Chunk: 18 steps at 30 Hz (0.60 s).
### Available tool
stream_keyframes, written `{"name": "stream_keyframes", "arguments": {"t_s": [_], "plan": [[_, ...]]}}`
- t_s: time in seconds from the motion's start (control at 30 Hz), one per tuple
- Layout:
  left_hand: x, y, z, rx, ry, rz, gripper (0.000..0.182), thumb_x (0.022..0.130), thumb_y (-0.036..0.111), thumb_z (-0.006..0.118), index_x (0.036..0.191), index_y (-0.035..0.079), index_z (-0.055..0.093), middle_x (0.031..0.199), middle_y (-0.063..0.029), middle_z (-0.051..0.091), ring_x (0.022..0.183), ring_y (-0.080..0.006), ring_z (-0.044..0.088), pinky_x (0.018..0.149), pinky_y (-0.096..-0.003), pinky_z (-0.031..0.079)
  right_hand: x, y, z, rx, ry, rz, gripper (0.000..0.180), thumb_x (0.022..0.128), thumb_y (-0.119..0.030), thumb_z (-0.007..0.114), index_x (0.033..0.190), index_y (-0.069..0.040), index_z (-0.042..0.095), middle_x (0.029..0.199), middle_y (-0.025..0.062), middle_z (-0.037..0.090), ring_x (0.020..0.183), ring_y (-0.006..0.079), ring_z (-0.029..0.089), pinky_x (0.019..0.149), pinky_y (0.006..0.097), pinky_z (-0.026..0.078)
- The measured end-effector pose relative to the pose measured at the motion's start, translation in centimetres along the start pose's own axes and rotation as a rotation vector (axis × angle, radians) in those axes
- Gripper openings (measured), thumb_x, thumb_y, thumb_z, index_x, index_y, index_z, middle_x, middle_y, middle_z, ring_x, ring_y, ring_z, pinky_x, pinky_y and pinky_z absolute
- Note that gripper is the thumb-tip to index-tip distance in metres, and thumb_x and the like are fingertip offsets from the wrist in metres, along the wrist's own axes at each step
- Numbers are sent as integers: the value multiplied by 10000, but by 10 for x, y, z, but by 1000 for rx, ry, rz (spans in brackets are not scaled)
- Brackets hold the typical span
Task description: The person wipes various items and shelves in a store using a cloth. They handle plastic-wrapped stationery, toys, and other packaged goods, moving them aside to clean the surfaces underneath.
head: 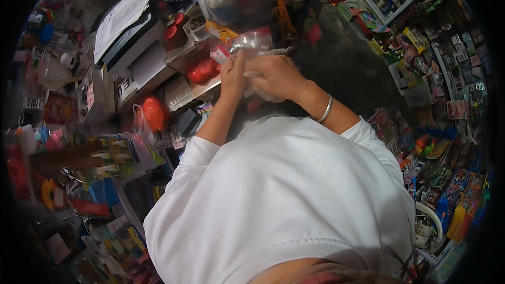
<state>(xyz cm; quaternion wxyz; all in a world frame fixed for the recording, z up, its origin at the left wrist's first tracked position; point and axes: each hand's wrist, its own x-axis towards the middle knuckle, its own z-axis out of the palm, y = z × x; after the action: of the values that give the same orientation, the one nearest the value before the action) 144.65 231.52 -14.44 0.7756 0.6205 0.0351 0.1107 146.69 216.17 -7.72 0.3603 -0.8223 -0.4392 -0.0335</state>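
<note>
My left hand [233, 77] grips a clear plastic packet [256, 40] with a red edge, its thumb laid along the near side. A small pink-and-white card or tag [221, 54] shows beside those fingers. Close by on the right, my right hand [274, 74] is curled around a pale grey, soft-looking item [270, 94]. Part of this item pokes out between the fingers, and blur hides what it is. A silver bangle [326, 108] circles my right wrist. Just left of my left hand lies a red plastic bag [203, 71].
A printer [136, 41] with printed papers [122, 17] on top stands on the left. Ahead, a tied white plastic bag [219, 2] hangs or rests. An orange-red bag [154, 112] sits by my left forearm. Shelves of packaged goods [461, 57] and colourful boxes [467, 207] line the right.
</note>
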Motion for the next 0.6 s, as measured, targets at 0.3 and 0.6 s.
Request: {"name": "stream_keyframes", "arguments": {"t_s": [0.3, 0.6], "plan": [[8, 18, -35, 129, 76, -127, 291, 991, 262, 515, 1012, 6, 653, 857, 20, 617, 773, -51, 531, 690, -205, 427, 8, 13, -28, 497, 405, 195, 182, 788, -82, 728, 939, 2, 670, 864, 36, 679, 802, 100, 626, 722, 257, 505], [-28, 11, -47, 109, 30, -39, 244, 977, 279, 546, 914, 56, 622, 817, 49, 576, 713, -31, 474, 623, -201, 382, -6, 52, 16, 489, 127, 453, 219, 824, -140, 700, 969, 22, 670, 863, 25, 675, 796, 81, 596, 741, 251, 494]]}}
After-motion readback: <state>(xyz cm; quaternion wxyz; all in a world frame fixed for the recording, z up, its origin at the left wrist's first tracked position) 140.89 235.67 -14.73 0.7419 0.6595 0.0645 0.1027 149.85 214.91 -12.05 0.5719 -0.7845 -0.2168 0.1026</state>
